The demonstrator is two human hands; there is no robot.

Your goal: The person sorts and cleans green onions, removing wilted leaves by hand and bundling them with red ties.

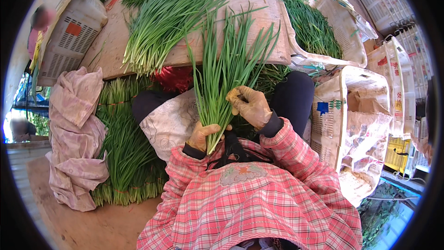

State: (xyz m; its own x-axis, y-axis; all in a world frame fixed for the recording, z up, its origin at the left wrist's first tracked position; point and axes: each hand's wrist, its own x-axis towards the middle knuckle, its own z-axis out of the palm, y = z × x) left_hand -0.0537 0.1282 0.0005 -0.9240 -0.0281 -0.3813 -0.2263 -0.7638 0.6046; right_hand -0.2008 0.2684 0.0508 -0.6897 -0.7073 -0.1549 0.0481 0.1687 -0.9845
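Observation:
My left hand (203, 135), in a thin pale glove, is wrapped round the lower stalks of a bunch of garlic chives (222, 78). The long green leaves fan upward over my lap toward the board. Beside the bunch, on its right, my right hand (250, 105) is gloved too, with its fingers curled and thumb and fingertips pinched together at the leaves' edge. Whether a leaf is between those fingertips is too small to make out. On the wooden board (111, 48) ahead lies a loose pile of chives (166, 28), its pale stalk ends toward me.
Tied chive bundles (127, 150) stand stacked at my left, next to a crumpled pinkish cloth (76, 139). A white crate (71, 37) is at the far left. At the far right, a lined crate holds more chives (314, 30). Another crate (343, 88) stands near my right knee.

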